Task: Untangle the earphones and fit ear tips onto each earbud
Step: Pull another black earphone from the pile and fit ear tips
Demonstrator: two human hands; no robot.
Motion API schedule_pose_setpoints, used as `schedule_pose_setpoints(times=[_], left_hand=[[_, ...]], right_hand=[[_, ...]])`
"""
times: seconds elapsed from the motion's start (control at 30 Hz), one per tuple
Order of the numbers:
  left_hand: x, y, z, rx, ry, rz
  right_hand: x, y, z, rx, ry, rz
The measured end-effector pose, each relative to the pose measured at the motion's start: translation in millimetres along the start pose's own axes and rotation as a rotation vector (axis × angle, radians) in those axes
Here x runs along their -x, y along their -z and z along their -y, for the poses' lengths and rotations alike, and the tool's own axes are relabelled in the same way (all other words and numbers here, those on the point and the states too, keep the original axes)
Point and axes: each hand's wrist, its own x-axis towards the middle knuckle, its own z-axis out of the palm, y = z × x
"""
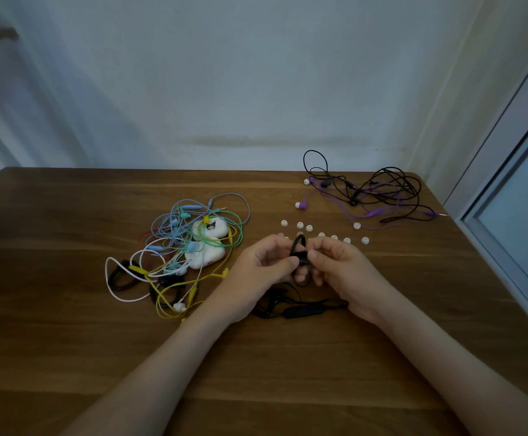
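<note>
1. The left hand has its fingers curled in, and its thumb and fingertips pinch a black ear-hook earbud from the left side.
2. The right hand is curled too. Its thumb and forefinger press against the same earbud from the right, so the two hands meet around it just above the counter.
3. I cannot tell whether an ear tip sits between the right fingers and the earbud.
4. The earbud's hook loops up between the two thumbs. Its black cable with inline remote trails down and lies on the counter between the wrists.
5. Loose white ear tips lie scattered in a rough row just beyond the hands, some partly hidden by the fingers.
6. To the left lies a tangle of coloured earphones in blue, green, yellow, white, red and black, wound over two white cases.
7. At the far right corner, purple and black earphones lie knotted together. One purple earbud with a white tip points towards the ear tips.
8. The counter is dark brown wood and stands against a pale wall, with a window frame at the right.
</note>
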Motion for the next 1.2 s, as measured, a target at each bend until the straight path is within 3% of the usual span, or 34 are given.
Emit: schedule_pose_setpoints(times=[0.33, 1.2], left_hand=[[-2.6, 0.0, -2.6, 0.186, -0.005, -0.075], [-4.4, -1.6, 2.7, 0.019, -0.007, -0.142]], right_hand=[[-1.1, 0.9, 2.8, -0.181, -0.058, 0.054], [1.8, -9.6, -4.4, 0.024, 0.043, -0.055]])
